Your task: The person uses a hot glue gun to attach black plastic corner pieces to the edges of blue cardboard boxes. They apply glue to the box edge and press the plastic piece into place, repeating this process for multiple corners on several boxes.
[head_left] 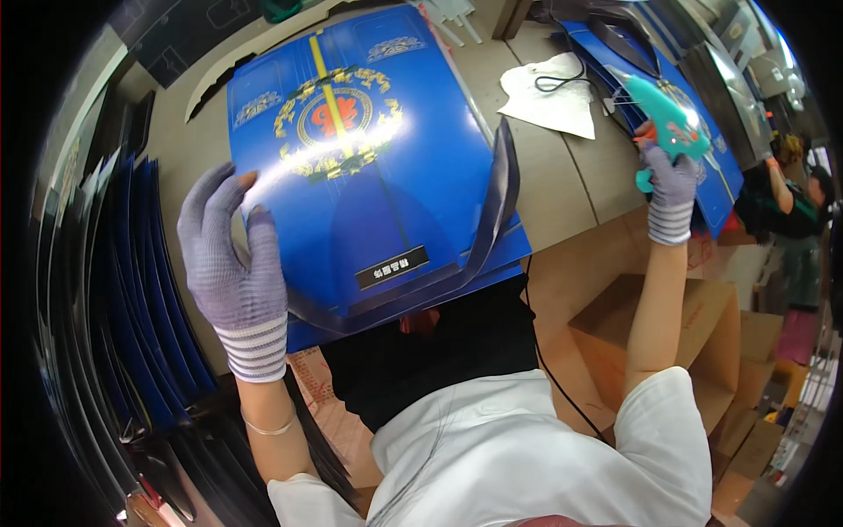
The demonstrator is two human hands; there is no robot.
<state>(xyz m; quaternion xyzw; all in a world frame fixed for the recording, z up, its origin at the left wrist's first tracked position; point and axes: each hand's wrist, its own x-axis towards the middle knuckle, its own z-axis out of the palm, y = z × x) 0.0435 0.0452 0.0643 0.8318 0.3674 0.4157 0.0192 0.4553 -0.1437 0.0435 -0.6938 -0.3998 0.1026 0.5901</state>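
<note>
A large blue paper gift bag [430, 149] with a gold and red emblem lies flat on the table in front of me. A dark ribbon handle [502, 195] loops across its near and right side. My left hand [230, 263], in a grey knitted glove with a striped cuff, is at the bag's left edge. Its fingers are apart and it holds nothing. Off to the right, my right hand [673, 186], gloved the same way, is wrapped round the grip of a teal glue gun [665, 112]. The gun is over another blue bag [722, 186].
A crumpled white sheet [551, 98] lies between the two bags, with a black cord [562, 83] on it. Many blue bags [149, 290] stand stacked at the left. Cardboard boxes [654, 321] sit below the table at the right. Another person [781, 198] is at the far right.
</note>
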